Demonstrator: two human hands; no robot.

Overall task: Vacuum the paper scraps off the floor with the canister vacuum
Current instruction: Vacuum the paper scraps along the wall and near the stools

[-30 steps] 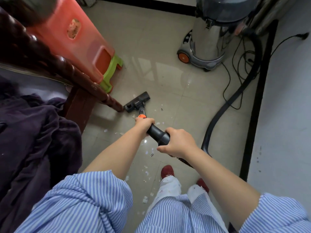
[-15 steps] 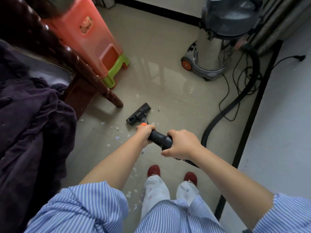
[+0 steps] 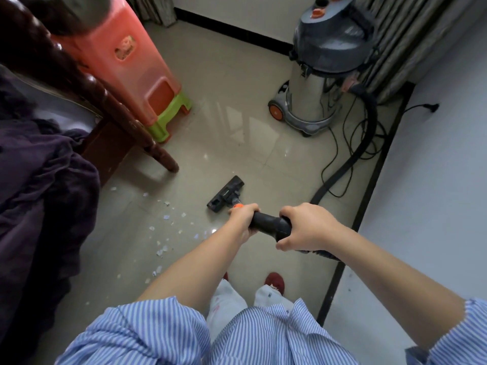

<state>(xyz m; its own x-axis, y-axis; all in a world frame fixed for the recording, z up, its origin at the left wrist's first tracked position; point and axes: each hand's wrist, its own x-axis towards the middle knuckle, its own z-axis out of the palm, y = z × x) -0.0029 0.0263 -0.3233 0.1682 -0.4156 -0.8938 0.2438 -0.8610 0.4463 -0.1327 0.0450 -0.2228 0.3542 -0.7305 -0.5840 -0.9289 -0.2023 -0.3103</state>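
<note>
Firmly on wand point(image 3: 268, 224) — both hands point(image 3: 276, 225).

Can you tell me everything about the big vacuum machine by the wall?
The vacuum is a tall can standing upright on the tiled floor, in front of the grey curtain. Its body looks like shiny steel, and its dark grey plastic lid has orange knobs on top. The grey base has an orange wheel. A thick black hose leaves its right side and curves along the floor toward the person. Thin black cords lie tangled next to it. No hand touches it.
</note>
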